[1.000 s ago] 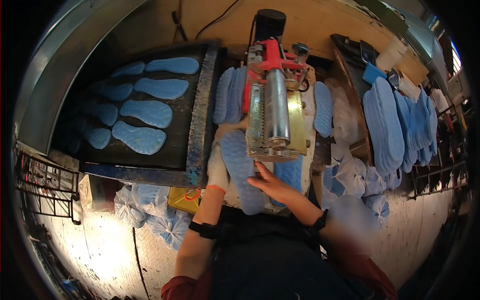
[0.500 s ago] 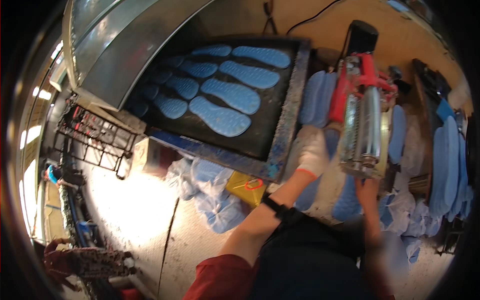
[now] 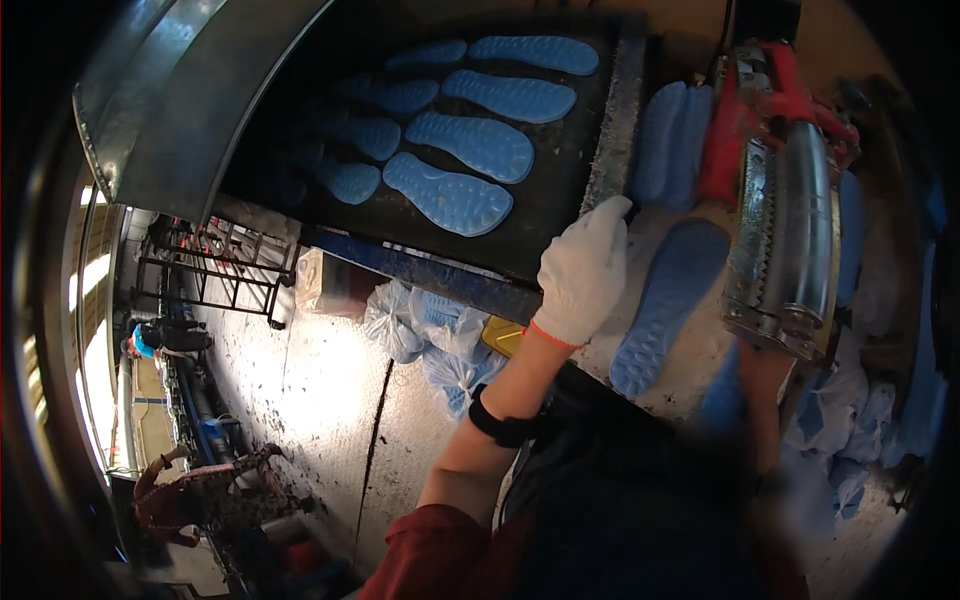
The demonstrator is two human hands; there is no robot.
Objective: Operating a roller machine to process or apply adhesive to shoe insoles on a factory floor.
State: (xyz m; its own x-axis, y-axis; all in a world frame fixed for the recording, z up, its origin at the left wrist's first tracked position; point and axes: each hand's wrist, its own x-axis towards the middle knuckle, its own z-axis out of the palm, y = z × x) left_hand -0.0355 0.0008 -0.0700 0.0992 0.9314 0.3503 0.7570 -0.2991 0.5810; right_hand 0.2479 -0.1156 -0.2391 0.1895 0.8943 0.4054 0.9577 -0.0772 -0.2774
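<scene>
Soles [image 3: 452,193] lie on dark belt [image 3: 560,210] beside workbench [image 3: 690,370].

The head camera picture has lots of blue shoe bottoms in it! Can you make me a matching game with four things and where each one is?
Things:
1. white-gloved left hand
2. blue sole
3. row of blue soles
4. plastic bags

Places:
A. on the floor under the belt's edge
B. on the dark conveyor belt
C. on the belt's metal edge
D. on the bench beside the red and silver machine

Pairs: 1-C, 2-D, 3-B, 4-A
</scene>
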